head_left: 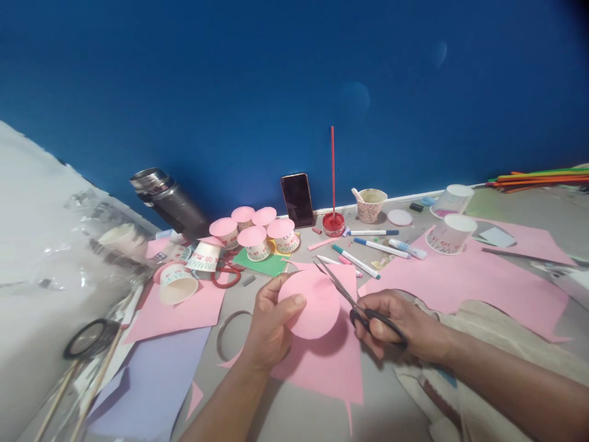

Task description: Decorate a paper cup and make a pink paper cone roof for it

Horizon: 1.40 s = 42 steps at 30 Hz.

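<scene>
Clock directions run from the pink disc, as the wearer sees it. A blue wall [239, 92] fills 12 o'clock, behind a grey table [294, 420].

The right forearm comes in from 4 o'clock and ends in the right hand [409, 314], at 3 o'clock, back of the hand mostly up, fingers and thumb curled round the handles of the scissors. The left forearm rises from 7 o'clock to the left hand [267, 325], at 8 o'clock, which pinches the disc's near-left edge, thumb flat across its face and fingers behind.

A large pink sheet [501, 282] spreads towards 3 o'clock, a cream cloth [488, 319] bunched just below it. A purple sheet [156, 387] lies at 8 o'clock; a smaller pink sheet [326, 374] lies under the disc.

A dark flask [177, 205] leans at 10 o'clock. The scissors [346, 293] point to about 11 o'clock, blades crossing the disc's upper-right edge; I cannot tell whether paper sits between them. The pink disc [317, 310] is held above the smaller sheet, facing the wearer.

A phone [298, 199] stands at 12 o'clock, disc-topped paper cups [253, 237] cluster at 11, and markers [384, 248] lie between 1 and 2.
</scene>
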Each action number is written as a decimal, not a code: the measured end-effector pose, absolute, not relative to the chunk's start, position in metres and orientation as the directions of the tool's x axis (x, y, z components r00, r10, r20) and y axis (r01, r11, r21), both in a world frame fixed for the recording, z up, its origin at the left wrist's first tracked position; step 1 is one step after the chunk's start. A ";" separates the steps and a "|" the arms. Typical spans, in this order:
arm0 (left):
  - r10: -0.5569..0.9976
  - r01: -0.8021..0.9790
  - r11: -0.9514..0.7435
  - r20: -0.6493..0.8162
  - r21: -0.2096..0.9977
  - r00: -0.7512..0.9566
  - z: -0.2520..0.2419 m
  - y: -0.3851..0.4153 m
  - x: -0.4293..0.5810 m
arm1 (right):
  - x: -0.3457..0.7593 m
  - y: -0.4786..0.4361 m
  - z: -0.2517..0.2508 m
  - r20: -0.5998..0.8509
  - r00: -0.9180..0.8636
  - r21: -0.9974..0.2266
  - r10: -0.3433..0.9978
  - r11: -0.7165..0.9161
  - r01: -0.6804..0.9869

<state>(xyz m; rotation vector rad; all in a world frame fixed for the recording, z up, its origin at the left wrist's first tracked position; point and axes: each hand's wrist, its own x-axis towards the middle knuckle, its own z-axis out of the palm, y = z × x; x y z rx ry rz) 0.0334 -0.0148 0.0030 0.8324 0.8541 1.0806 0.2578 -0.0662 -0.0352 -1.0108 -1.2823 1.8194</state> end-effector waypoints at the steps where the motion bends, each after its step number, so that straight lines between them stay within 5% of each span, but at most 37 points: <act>1: 0.956 -0.387 0.255 -0.170 0.886 0.240 0.003 -0.015 0.033 | 0.258 -0.066 -0.035 -0.210 -0.461 -0.955 0.862 -0.282 -0.092; 25: 0.954 -0.374 0.254 -0.169 0.892 0.247 0.001 -0.015 0.032 | 0.259 -0.066 -0.028 -0.289 -0.398 -0.957 0.871 -0.278 0.087; 42: 0.946 -0.395 0.285 -0.190 0.873 0.263 -0.002 -0.015 0.033 | 0.260 -0.066 -0.035 -0.259 -0.440 -0.963 0.860 -0.268 0.043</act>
